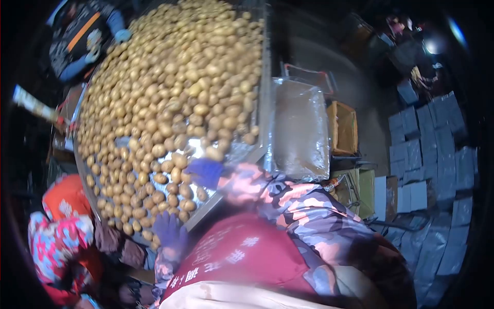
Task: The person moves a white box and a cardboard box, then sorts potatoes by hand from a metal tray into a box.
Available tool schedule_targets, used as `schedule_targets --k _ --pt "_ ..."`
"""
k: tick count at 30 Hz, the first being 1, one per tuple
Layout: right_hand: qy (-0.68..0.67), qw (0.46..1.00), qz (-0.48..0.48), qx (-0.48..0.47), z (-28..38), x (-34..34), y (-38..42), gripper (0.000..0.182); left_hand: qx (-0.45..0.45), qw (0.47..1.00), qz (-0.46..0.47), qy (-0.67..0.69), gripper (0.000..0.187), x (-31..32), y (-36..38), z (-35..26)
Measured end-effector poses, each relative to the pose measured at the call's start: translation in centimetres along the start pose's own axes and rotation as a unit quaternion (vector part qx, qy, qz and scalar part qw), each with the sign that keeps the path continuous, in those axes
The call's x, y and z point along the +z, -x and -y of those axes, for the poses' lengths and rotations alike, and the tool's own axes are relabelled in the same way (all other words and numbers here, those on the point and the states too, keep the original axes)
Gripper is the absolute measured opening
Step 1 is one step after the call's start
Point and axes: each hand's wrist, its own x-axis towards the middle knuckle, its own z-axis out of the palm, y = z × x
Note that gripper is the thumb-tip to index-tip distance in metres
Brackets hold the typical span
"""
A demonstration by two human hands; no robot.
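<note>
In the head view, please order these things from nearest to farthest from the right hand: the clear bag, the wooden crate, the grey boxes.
From the right hand:
1. Clear bag, just right of it, beside the potato table.
2. Wooden crate, behind the bag.
3. Grey boxes, stacked at the far right.

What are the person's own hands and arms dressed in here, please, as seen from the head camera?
Both hands wear blue-purple fabric gloves: the left hand near the lower edge of the potato table, the right hand blurred further up it. The right arm is in a patterned sleeve with pink, orange and dark blue-grey patches. A dark red apron with pale printed characters covers the front.
</note>
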Motion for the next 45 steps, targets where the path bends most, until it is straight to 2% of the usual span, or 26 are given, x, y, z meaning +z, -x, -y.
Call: schedule_targets --k 1,4,5,7,8,10,11,12,14,17,19,20,21,23,24,25,26,27,28,29,32,34,37,41,43,45 --pt "-0.139 0.988 -0.058 0.031 1.5 -0.4 1.0 0.031 0.018 1.000 -0.009 -0.014 0.065 0.8 0.4 0.7" --pt "-0.228 0.927 -0.002 0.297 4.6 -4.8 3.7 0.027 0.051 0.997 -0.023 -0.055 0.060 2.5 0.7 2.6" --pt "-0.156 0.975 -0.087 0.134 1.3 -4.3 6.4 0.024 0.064 0.995 -0.037 -0.060 0.056 2.6 0.4 2.6" --pt "-0.243 0.950 -0.171 0.092 2.1 -8.6 9.7 0.031 0.104 0.990 -0.051 -0.080 0.053 1.9 0.0 2.0" --pt "-0.386 0.900 -0.180 0.096 0.8 -10.0 11.1 0.030 0.080 0.993 -0.036 -0.081 0.053 2.1 0.2 2.4" --pt "-0.653 0.721 -0.213 0.094 -1.8 -12.9 13.9 0.033 0.073 0.994 -0.032 -0.080 0.052 2.1 0.0 2.1" --pt "-0.616 0.709 -0.304 0.156 4.3 -15.4 13.9 0.032 0.066 0.995 -0.004 -0.078 0.056 2.8 1.2 4.2" --pt "-0.601 0.706 -0.319 0.198 3.4 -16.7 15.3 0.030 0.059 0.995 0.023 -0.076 0.062 3.7 2.0 6.2" --pt "-0.571 0.691 -0.343 0.281 1.6 -19.3 18.0 0.036 0.130 0.979 -0.064 -0.146 0.051 3.6 0.7 4.7" --pt "-0.468 0.775 -0.314 0.288 3.7 -21.8 22.5 0.037 0.128 0.982 -0.055 -0.127 0.052 3.9 -1.2 4.3" --pt "-0.458 0.678 -0.453 0.353 3.5 -25.2 22.7 0.032 0.127 0.983 -0.047 -0.120 0.053 3.8 -2.7 3.4" --pt "-0.350 0.782 -0.469 0.216 3.3 -27.0 23.2 0.026 0.127 0.984 -0.042 -0.115 0.053 3.6 -3.3 3.1" --pt "-0.238 0.839 -0.485 0.062 3.1 -28.9 23.7 0.019 0.128 0.984 -0.039 -0.113 0.053 3.5 -3.9 2.9" --pt "-0.205 0.824 -0.504 -0.158 2.2 -31.8 25.3 0.003 0.128 0.985 -0.031 -0.109 0.054 3.2 -4.8 2.6" --pt "-0.350 0.750 -0.554 -0.085 1.0 -31.9 25.7 0.007 0.130 0.986 -0.025 -0.106 0.055 3.0 -5.2 2.6" --pt "-0.489 0.626 -0.606 -0.035 -0.5 -32.0 26.2 0.014 0.130 0.986 -0.020 -0.105 0.055 3.1 -5.7 2.7" --pt "-0.554 0.570 -0.605 -0.039 -2.4 -32.1 25.9 0.024 0.131 0.986 -0.018 -0.105 0.055 3.1 -6.1 2.7" --pt "-0.399 0.720 -0.566 -0.038 -2.7 -32.0 25.7 0.029 0.133 0.985 -0.017 -0.104 0.056 3.1 -6.6 2.9" --pt "-0.220 0.814 -0.535 -0.058 -3.2 -31.8 25.6 0.035 0.137 0.985 -0.012 -0.102 0.056 3.0 -7.1 2.9" --pt "-0.110 0.847 -0.514 -0.078 -3.1 -28.9 23.8 0.032 0.141 0.985 -0.010 -0.098 0.057 3.1 -7.6 2.9" --pt "-0.070 0.920 -0.378 -0.072 -3.4 -14.3 17.7 0.029 0.157 0.983 0.000 -0.092 0.058 2.9 -8.8 3.1" --pt "0.075 0.968 -0.237 -0.015 1.8 -11.8 18.0 0.031 0.163 0.982 0.003 -0.090 0.059 2.5 -9.2 3.3" --pt "0.036 0.984 -0.137 0.111 0.6 -9.2 19.5 0.031 0.182 0.980 0.003 -0.081 0.061 2.3 -10.1 3.5" --pt "-0.006 0.956 -0.290 -0.046 -3.6 -4.9 20.3 0.025 0.217 0.974 -0.022 -0.061 0.063 2.0 -12.9 3.8" --pt "-0.096 0.977 -0.184 0.057 0.8 -8.6 20.9 0.022 0.226 0.971 -0.009 -0.082 0.062 0.8 -17.9 -0.3" --pt "-0.069 0.984 -0.133 0.096 -0.1 -8.0 20.9 0.029 0.221 0.967 -0.070 -0.106 0.059 1.8 -22.6 -4.4"
